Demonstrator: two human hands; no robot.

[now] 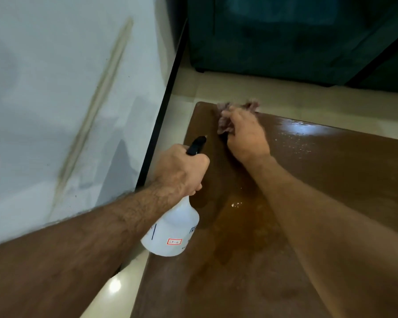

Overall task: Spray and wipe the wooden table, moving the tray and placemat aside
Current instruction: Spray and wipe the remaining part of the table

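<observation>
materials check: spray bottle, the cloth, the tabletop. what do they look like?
Spray bottle: likely translucent white plastic, matte, black trigger head, stick-on label.
Cloth: soft pinkish fabric, fuzzy ragged edge; blurred, so the weave is unclear.
Table: brown wood or wood veneer, glossy where wet, with droplets and glare.

Pale wall (55,88) filled the frame's left, streaked diagonally brown, black trim (168,92) along its edge. Dark green sofa (285,37) upper right. Glossy cream floor tiles (115,288) reflected light at the bottom.

Blurred cloth (225,121) partly hidden under right hand (246,136)
</observation>
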